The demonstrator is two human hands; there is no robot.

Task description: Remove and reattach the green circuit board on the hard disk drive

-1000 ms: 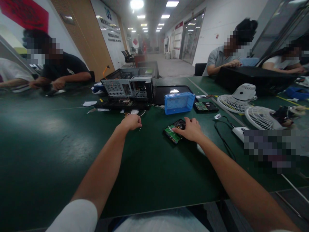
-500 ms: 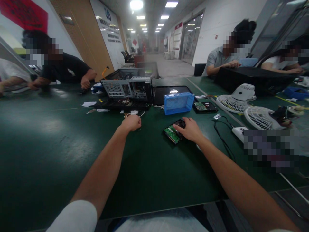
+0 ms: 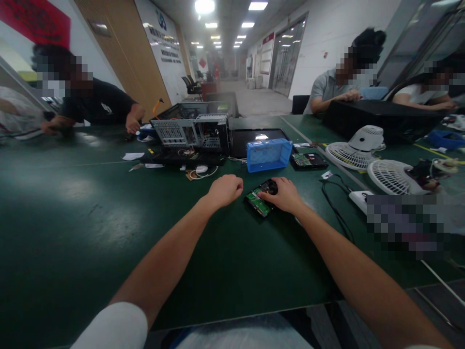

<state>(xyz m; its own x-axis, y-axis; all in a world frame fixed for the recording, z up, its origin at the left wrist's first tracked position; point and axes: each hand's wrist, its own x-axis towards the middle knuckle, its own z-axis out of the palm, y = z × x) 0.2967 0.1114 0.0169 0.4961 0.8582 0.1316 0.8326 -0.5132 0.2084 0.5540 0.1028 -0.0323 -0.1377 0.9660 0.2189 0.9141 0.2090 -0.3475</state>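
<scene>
My right hand (image 3: 286,195) grips the right edge of a hard drive (image 3: 258,202), its thumb lying over the top. The drive rests on the green table with its green circuit board facing up. Just left of the drive, my left hand (image 3: 225,190) hovers with its fingers curled together. Whatever its fingertips may hold is hidden from view. Behind the drive, a blue plastic box (image 3: 269,162) stands on its side. Another hard drive (image 3: 308,161) lies to the right of that box.
An opened computer case (image 3: 189,131) stands at the back, with a white cable (image 3: 203,172) before it. Fan parts (image 3: 390,177) and a power strip (image 3: 359,198) with a black cord lie to the right. Several people sit around the table (image 3: 119,242), with a black case (image 3: 378,118) at the right.
My left hand has moved right, from beside the white cable to near the hard drive, fingers still curled. My right hand keeps its hold, its thumb shifted slightly.
</scene>
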